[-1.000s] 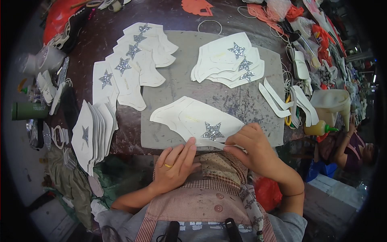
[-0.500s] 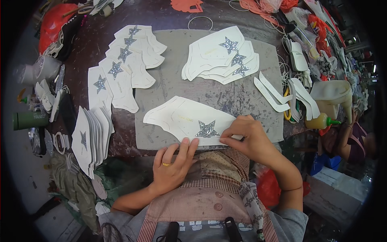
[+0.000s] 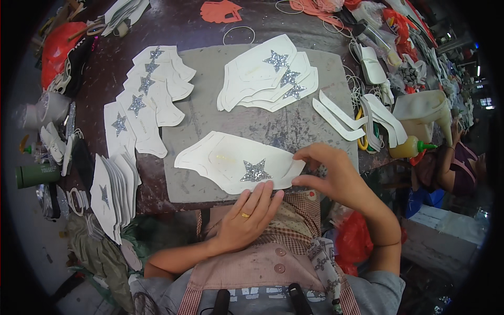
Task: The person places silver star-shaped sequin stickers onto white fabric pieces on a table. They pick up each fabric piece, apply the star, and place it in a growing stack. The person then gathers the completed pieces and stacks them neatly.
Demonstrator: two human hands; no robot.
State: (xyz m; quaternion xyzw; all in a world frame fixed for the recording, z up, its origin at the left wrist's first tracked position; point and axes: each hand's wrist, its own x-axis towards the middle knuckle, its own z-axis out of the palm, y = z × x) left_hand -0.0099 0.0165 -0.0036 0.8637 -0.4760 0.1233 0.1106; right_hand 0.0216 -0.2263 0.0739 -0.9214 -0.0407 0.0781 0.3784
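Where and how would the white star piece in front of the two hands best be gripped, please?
Probably by the narrow left end of the white star piece, pinched from the left: it lies on the grey mat and tapers there, uncovered, while the left hand's fingertips rest at the lower edge and the right hand is at the other end.

Panel (image 3: 233, 160) on mat (image 3: 202, 113), panel pile (image 3: 254, 71) behind it, fanned panels (image 3: 147, 126) left, 2 strips (image 3: 349, 135) right, bottle (image 3: 404, 148) farther right
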